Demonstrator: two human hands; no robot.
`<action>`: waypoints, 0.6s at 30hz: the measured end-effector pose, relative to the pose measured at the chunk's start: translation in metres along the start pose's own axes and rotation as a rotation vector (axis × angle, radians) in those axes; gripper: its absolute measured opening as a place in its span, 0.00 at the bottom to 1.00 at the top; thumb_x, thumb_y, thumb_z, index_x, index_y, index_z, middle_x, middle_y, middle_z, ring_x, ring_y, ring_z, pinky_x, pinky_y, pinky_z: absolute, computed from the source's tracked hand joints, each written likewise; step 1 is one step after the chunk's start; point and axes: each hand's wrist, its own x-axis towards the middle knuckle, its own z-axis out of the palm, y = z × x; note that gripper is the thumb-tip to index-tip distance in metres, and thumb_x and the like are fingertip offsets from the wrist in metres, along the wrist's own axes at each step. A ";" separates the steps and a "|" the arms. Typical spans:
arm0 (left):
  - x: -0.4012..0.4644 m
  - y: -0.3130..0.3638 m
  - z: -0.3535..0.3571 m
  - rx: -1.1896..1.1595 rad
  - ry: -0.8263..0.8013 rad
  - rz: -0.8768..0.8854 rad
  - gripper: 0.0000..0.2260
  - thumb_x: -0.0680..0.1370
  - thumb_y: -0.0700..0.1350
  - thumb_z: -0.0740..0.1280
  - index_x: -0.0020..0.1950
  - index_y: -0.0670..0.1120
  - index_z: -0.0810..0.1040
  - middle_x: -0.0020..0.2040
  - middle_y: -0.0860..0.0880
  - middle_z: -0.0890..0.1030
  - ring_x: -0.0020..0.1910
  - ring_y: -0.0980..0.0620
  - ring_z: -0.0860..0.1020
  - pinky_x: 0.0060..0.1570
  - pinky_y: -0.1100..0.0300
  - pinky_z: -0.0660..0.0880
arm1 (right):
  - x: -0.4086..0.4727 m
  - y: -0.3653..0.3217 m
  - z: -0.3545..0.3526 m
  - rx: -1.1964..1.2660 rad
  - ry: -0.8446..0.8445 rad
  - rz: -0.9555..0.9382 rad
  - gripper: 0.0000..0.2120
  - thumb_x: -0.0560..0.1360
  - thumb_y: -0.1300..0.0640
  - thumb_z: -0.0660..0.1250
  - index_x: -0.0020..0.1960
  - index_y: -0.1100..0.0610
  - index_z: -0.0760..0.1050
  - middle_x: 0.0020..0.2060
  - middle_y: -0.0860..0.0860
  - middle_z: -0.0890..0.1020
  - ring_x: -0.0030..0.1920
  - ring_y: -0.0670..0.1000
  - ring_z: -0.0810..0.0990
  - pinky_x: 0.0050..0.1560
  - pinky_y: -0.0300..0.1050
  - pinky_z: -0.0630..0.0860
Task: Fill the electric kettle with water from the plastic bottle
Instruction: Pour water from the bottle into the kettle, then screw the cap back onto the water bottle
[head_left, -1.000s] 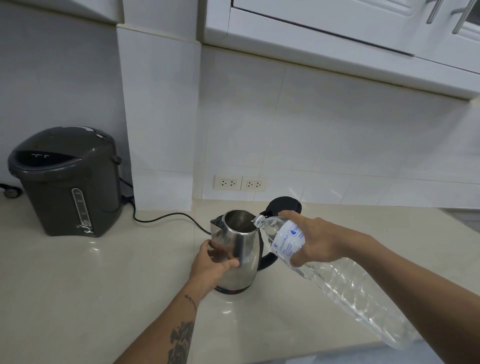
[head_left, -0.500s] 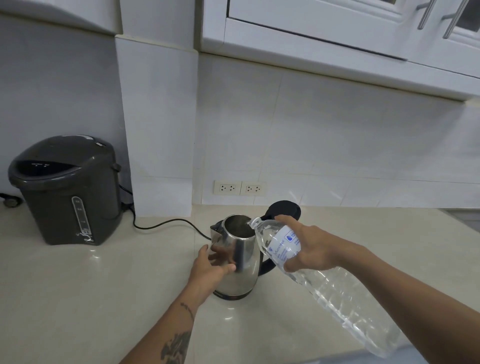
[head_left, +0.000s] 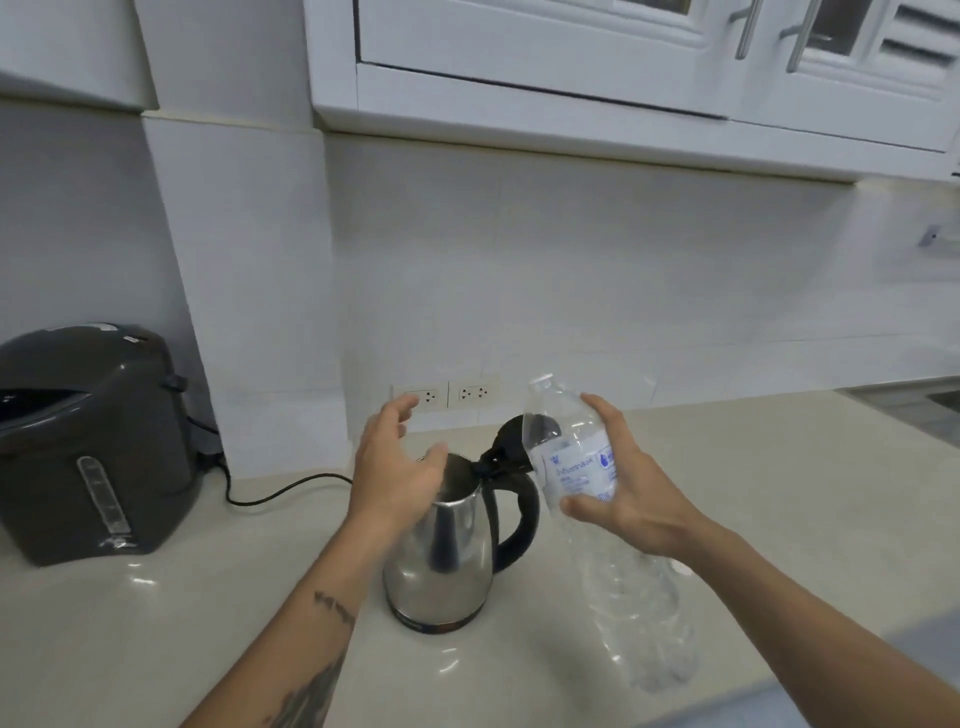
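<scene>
A steel electric kettle (head_left: 447, 566) stands on the counter (head_left: 156, 639) with its black lid (head_left: 511, 441) flipped up and back. My left hand (head_left: 395, 467) hovers over the kettle's mouth, fingers spread, holding nothing. My right hand (head_left: 618, 483) grips a large clear plastic bottle (head_left: 613, 545) around its labelled upper part. The bottle is held nearly upright just right of the kettle's handle, its uncapped neck at the top. Its mouth is clear of the kettle.
A dark grey hot-water dispenser (head_left: 88, 441) stands at the left, its black cord (head_left: 280, 493) trailing across the counter toward the kettle. Two wall sockets (head_left: 447, 395) sit behind the kettle. White cabinets (head_left: 623, 62) hang overhead.
The bottle has swung from a tilted pouring position at the kettle's mouth to nearly upright beside it. My left hand let go of the kettle's side and rose over its opening.
</scene>
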 end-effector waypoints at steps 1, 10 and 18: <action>0.004 0.015 0.008 -0.021 -0.035 0.040 0.25 0.75 0.43 0.72 0.70 0.53 0.71 0.65 0.54 0.73 0.64 0.53 0.73 0.63 0.57 0.71 | 0.000 0.005 -0.006 0.014 0.026 -0.003 0.50 0.70 0.56 0.77 0.76 0.33 0.47 0.50 0.51 0.84 0.46 0.54 0.85 0.51 0.49 0.83; 0.046 0.107 0.131 -0.256 -0.538 -0.160 0.29 0.74 0.48 0.74 0.73 0.52 0.68 0.66 0.48 0.77 0.63 0.48 0.76 0.66 0.49 0.71 | 0.028 0.065 -0.051 0.112 0.165 -0.011 0.54 0.72 0.59 0.77 0.81 0.43 0.42 0.60 0.41 0.80 0.52 0.38 0.83 0.48 0.27 0.75; 0.074 0.098 0.238 -0.434 -0.588 -0.413 0.43 0.60 0.49 0.81 0.73 0.52 0.70 0.63 0.48 0.82 0.62 0.45 0.80 0.66 0.43 0.73 | 0.072 0.148 -0.076 0.193 0.185 -0.010 0.56 0.69 0.57 0.77 0.81 0.44 0.39 0.68 0.45 0.78 0.64 0.44 0.80 0.63 0.43 0.77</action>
